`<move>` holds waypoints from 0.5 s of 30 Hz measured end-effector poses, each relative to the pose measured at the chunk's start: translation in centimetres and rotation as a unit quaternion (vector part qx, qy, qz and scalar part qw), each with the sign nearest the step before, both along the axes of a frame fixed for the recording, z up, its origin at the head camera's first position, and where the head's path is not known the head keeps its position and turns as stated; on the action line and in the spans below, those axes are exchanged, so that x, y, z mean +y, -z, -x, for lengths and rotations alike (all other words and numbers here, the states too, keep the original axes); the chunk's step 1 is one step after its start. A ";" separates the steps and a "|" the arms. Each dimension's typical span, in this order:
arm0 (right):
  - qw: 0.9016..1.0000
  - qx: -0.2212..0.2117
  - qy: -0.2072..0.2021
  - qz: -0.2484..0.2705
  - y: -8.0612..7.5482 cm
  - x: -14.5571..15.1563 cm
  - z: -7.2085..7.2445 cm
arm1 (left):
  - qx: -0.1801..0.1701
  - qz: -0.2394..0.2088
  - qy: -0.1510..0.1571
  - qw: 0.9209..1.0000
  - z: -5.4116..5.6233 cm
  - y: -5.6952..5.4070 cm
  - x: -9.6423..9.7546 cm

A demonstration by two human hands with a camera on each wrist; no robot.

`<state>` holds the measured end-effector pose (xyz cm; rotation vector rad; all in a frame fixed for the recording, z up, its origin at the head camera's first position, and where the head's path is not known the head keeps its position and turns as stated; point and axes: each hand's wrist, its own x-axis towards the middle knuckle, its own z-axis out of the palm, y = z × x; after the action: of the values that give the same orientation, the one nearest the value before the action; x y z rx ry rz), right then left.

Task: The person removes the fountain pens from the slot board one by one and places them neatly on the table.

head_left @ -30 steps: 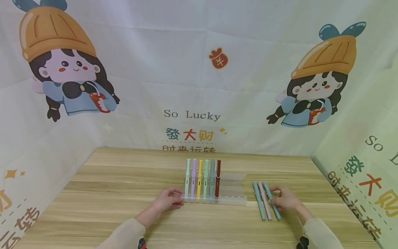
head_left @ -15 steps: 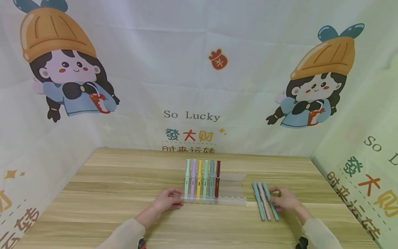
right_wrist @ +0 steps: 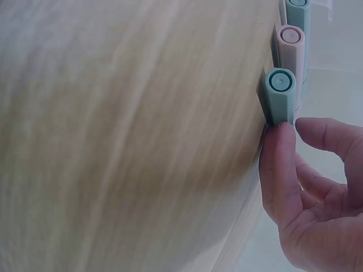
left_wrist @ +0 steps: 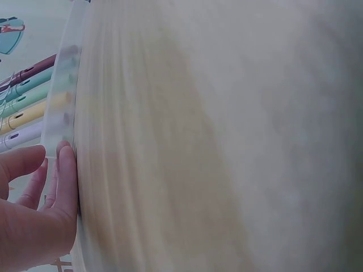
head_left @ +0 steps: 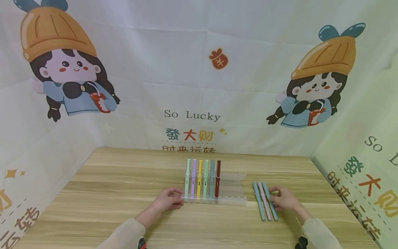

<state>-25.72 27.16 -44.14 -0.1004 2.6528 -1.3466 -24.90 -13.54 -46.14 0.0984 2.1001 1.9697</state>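
A clear plastic pen rack (head_left: 231, 201) stands mid-table, bearing several capped pens in a row, from a pale green one (head_left: 187, 185) at the left to a dark red one (head_left: 218, 185). My left hand (head_left: 169, 200) pinches the rack's front left corner between thumb and fingertips (left_wrist: 64, 153). Right of the rack, three loose pens lie side by side: a teal pen (head_left: 259, 204), a pink pen (head_left: 265, 204) and another teal pen (head_left: 272, 205). My right hand (head_left: 284, 199) touches this rightmost pen from its outer side, fingertips (right_wrist: 283, 133) against its barrel, thumb beside it.
The rack's right part shows bare notches (head_left: 236, 198). Wood-grain tabletop (head_left: 192, 228) surrounds everything. A printed cloth (head_left: 149, 69) hangs behind and along both sides of the table.
My right hand has pushed the rightmost teal pen slightly left, closer to the pink pen, so the three lie nearly together. The left hand and rack have stayed put.
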 end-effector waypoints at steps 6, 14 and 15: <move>1.000 0.006 0.015 0.021 -0.3 -0.2 0.0 | 0.001 0.001 -0.001 1.000 0.0 0.0 0.0; 0.995 0.091 0.030 -0.002 -1.2 -1.4 0.3 | 0.000 0.004 -0.002 1.000 0.1 0.2 0.0; 0.995 0.096 0.032 0.000 -1.3 -1.7 0.4 | 0.000 0.005 -0.003 1.000 0.1 0.1 0.0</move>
<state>-26.07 25.46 -42.82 -0.1536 2.8352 -1.4233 -24.96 -13.53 -46.26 0.0913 2.1136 1.9614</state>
